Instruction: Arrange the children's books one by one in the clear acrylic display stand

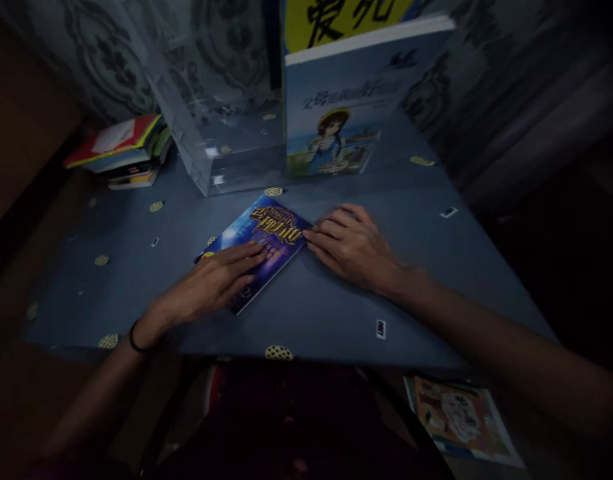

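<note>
A blue-purple paperback book [279, 223] with gold lettering lies at a slant on the blue table cover. My left hand [219, 277] rests flat across its lower left part, fingers stretched out and covering some of the cover. At the book's right corner is my right hand [349, 243], its fingertips bent together and pinching that corner. A dark band circles my left wrist.
Behind the book stands a clear plastic rack [201, 157], with a light blue book [331, 87] upright at its right and a yellow book [336, 27] behind. A stack of books [129, 150] lies at the left. Below the table's front edge is another book [461, 417].
</note>
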A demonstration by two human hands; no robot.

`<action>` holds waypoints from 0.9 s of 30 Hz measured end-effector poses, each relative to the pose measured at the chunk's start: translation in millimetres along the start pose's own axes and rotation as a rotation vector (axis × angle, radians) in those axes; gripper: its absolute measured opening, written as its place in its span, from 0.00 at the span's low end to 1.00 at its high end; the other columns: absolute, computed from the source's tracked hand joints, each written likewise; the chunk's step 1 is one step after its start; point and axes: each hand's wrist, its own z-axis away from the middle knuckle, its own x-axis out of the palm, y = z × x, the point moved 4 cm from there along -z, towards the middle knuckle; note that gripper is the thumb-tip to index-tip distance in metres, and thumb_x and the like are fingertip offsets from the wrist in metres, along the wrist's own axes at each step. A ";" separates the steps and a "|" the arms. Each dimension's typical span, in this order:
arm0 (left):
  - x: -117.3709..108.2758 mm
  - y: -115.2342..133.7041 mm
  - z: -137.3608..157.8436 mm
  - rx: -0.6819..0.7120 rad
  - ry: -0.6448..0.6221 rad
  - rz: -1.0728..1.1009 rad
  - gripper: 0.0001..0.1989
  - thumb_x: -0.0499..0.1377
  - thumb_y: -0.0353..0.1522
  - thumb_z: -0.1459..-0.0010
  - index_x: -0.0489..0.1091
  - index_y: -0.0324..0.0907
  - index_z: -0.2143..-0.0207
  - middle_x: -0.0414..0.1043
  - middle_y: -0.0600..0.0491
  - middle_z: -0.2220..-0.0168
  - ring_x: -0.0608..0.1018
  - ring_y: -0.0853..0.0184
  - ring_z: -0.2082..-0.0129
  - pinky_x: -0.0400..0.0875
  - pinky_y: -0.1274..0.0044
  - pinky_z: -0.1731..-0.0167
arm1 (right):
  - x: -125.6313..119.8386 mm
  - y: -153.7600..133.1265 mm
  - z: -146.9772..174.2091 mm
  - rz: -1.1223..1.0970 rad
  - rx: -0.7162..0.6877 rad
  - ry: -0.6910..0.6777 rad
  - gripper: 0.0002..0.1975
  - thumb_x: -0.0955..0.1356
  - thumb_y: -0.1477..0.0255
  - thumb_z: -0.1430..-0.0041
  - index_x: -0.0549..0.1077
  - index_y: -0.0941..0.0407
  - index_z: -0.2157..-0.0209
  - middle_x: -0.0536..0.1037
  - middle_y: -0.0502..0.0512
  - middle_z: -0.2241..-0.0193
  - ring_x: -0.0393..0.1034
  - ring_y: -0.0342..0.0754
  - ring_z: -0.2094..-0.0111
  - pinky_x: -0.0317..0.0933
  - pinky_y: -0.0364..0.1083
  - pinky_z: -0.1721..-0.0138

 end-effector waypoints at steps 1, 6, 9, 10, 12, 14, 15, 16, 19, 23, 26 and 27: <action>-1.6 -2.7 9.4 0.008 -0.005 0.015 0.23 0.48 0.40 0.29 0.61 0.45 0.35 0.60 0.49 0.32 0.63 0.62 0.32 0.63 0.62 0.36 | 0.9 -0.6 0.7 -0.002 0.015 -0.017 0.14 0.62 0.71 0.31 0.80 0.53 0.56 0.80 0.58 0.65 0.69 0.54 0.59 0.58 0.60 0.47; 3.9 -9.4 41.6 0.048 0.005 -0.007 0.34 0.62 0.41 0.38 0.57 0.48 0.33 0.56 0.46 0.31 0.58 0.58 0.30 0.61 0.59 0.35 | 4.3 -3.7 5.3 -0.013 0.054 -0.073 0.14 0.63 0.68 0.32 0.77 0.52 0.51 0.80 0.59 0.61 0.69 0.58 0.54 0.56 0.65 0.45; 11.7 -9.6 46.6 0.075 0.069 -0.063 0.30 0.62 0.39 0.37 0.60 0.47 0.35 0.60 0.45 0.33 0.60 0.58 0.31 0.63 0.59 0.36 | 7.2 -2.1 7.0 0.016 0.065 -0.071 0.14 0.62 0.69 0.31 0.76 0.50 0.50 0.79 0.58 0.60 0.69 0.56 0.55 0.56 0.63 0.45; 14.1 -9.1 46.2 0.083 0.094 -0.088 0.28 0.61 0.39 0.36 0.61 0.46 0.36 0.62 0.45 0.34 0.61 0.58 0.31 0.63 0.59 0.36 | 8.5 0.0 6.5 0.027 0.071 -0.065 0.14 0.61 0.69 0.30 0.76 0.49 0.51 0.79 0.57 0.61 0.69 0.55 0.55 0.57 0.62 0.45; 18.2 -7.5 42.8 0.089 0.139 -0.153 0.25 0.59 0.40 0.35 0.63 0.45 0.37 0.65 0.45 0.35 0.63 0.58 0.33 0.64 0.59 0.37 | 12.3 6.8 2.3 0.041 0.079 -0.052 0.14 0.61 0.69 0.29 0.77 0.48 0.52 0.79 0.55 0.62 0.69 0.54 0.56 0.57 0.61 0.46; 21.6 -5.6 35.9 0.076 0.175 -0.235 0.23 0.57 0.41 0.33 0.65 0.43 0.39 0.68 0.45 0.37 0.66 0.57 0.34 0.65 0.60 0.39 | 17.5 16.8 -6.5 0.050 0.077 -0.048 0.14 0.60 0.69 0.28 0.77 0.47 0.53 0.79 0.54 0.63 0.69 0.53 0.56 0.56 0.60 0.46; 23.0 -4.7 31.4 0.064 0.195 -0.273 0.23 0.56 0.42 0.33 0.66 0.43 0.40 0.69 0.45 0.39 0.68 0.56 0.35 0.67 0.60 0.40 | 20.6 22.6 -12.4 0.056 0.074 -0.049 0.15 0.60 0.68 0.28 0.77 0.47 0.53 0.79 0.54 0.63 0.68 0.53 0.56 0.56 0.60 0.46; 24.1 -3.6 26.6 0.052 0.215 -0.304 0.22 0.55 0.42 0.33 0.67 0.43 0.41 0.71 0.45 0.40 0.69 0.56 0.36 0.68 0.61 0.41 | 23.7 28.5 -18.7 0.064 0.072 -0.051 0.15 0.59 0.67 0.28 0.77 0.48 0.54 0.79 0.54 0.62 0.68 0.53 0.56 0.57 0.59 0.47; 26.1 0.6 12.9 0.024 0.285 -0.347 0.21 0.53 0.44 0.32 0.70 0.43 0.44 0.75 0.47 0.44 0.74 0.58 0.41 0.73 0.65 0.46 | 31.7 43.1 -36.0 0.067 0.100 -0.061 0.16 0.59 0.66 0.27 0.78 0.50 0.55 0.80 0.56 0.61 0.68 0.53 0.56 0.58 0.57 0.49; 25.1 8.7 4.1 0.008 0.342 -0.372 0.20 0.52 0.44 0.32 0.71 0.43 0.46 0.78 0.48 0.48 0.78 0.60 0.47 0.77 0.68 0.53 | 34.9 39.5 -41.1 -0.018 0.190 -0.048 0.15 0.60 0.69 0.29 0.78 0.54 0.53 0.80 0.60 0.57 0.67 0.57 0.52 0.56 0.60 0.47; 22.4 13.3 3.4 0.011 0.355 -0.396 0.18 0.54 0.42 0.32 0.72 0.43 0.48 0.79 0.48 0.51 0.79 0.61 0.52 0.78 0.70 0.56 | 31.4 15.0 -33.5 -0.160 0.212 0.009 0.14 0.62 0.72 0.31 0.78 0.54 0.51 0.79 0.61 0.52 0.66 0.58 0.49 0.56 0.61 0.46; 21.5 14.0 3.5 0.017 0.362 -0.405 0.17 0.55 0.41 0.33 0.73 0.43 0.49 0.80 0.48 0.52 0.80 0.61 0.54 0.78 0.70 0.57 | 30.2 4.5 -30.6 -0.239 0.197 0.015 0.14 0.63 0.73 0.32 0.78 0.54 0.51 0.79 0.60 0.51 0.67 0.57 0.48 0.57 0.60 0.46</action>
